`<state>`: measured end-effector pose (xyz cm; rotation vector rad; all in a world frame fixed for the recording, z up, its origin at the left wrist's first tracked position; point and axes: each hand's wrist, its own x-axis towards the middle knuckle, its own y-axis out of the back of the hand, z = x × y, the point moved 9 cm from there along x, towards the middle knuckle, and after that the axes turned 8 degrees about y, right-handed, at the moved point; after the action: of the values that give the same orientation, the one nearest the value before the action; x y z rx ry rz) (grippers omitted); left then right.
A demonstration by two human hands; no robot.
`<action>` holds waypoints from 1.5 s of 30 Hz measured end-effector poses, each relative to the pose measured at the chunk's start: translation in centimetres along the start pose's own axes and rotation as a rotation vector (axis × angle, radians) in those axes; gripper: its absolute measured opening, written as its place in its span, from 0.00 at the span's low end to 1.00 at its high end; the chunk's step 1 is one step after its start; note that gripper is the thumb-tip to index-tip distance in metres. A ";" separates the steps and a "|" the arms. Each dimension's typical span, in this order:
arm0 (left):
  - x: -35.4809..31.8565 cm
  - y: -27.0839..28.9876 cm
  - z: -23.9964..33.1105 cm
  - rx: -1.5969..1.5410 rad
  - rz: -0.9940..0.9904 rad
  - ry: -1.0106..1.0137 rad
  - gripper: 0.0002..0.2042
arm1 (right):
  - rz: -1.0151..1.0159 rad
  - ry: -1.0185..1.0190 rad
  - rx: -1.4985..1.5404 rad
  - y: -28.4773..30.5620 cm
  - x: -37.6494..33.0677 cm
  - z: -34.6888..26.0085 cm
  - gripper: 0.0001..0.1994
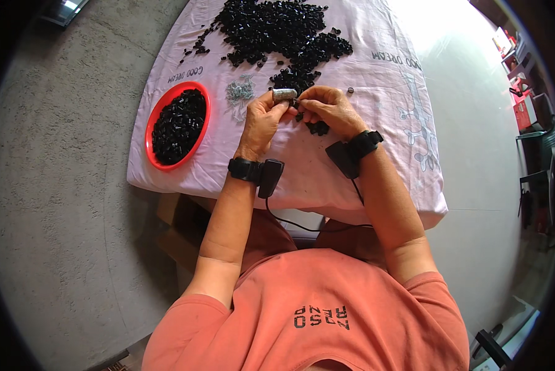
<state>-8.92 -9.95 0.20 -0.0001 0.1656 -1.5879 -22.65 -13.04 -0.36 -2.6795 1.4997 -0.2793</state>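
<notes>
Above the pink cloth, my left hand (260, 125) and my right hand (335, 110) meet fingertip to fingertip, both closed in a pinch. A short silver cylinder (284, 94) sits at my left forefinger; whether it is worn or held I cannot tell. Between the fingertips is a small black plastic piece (294, 104), partly hidden by the fingers. Just under my right hand lies a little cluster of black pieces (317, 128). Beyond the hands spreads a large heap of similar black pieces (271, 28). Left of my left hand is a small pile of thin silvery pins (240, 91).
A red-rimmed bowl (149, 143) full of black pieces stands at the table's left. One loose ring-shaped piece (350, 90) lies right of my hands. Black wrist straps with boxes (270, 178) trail a cable (314, 230) across my lap. Chairs (537, 179) stand far right.
</notes>
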 end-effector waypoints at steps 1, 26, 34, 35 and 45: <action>0.1 0.0 -0.4 -0.029 -0.016 -0.001 0.09 | 0.001 0.005 0.007 0.0 0.0 0.2 0.08; 0.2 0.1 -1.2 -0.130 0.049 -0.035 0.07 | -0.006 -0.030 0.046 0.1 0.5 1.3 0.09; -0.1 0.0 -0.3 -0.034 0.121 -0.127 0.06 | -0.026 -0.032 0.209 0.2 0.6 1.9 0.10; -0.1 0.0 -0.3 -0.025 0.122 -0.133 0.06 | -0.031 -0.029 0.212 0.2 0.6 1.9 0.10; -0.5 -0.2 0.3 0.033 0.134 -0.164 0.06 | 0.000 -0.038 0.211 0.4 0.6 2.0 0.10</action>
<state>-9.11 -9.51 0.61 -0.0920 0.0106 -1.4496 -22.30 -13.79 -2.28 -2.5064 1.3756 -0.3626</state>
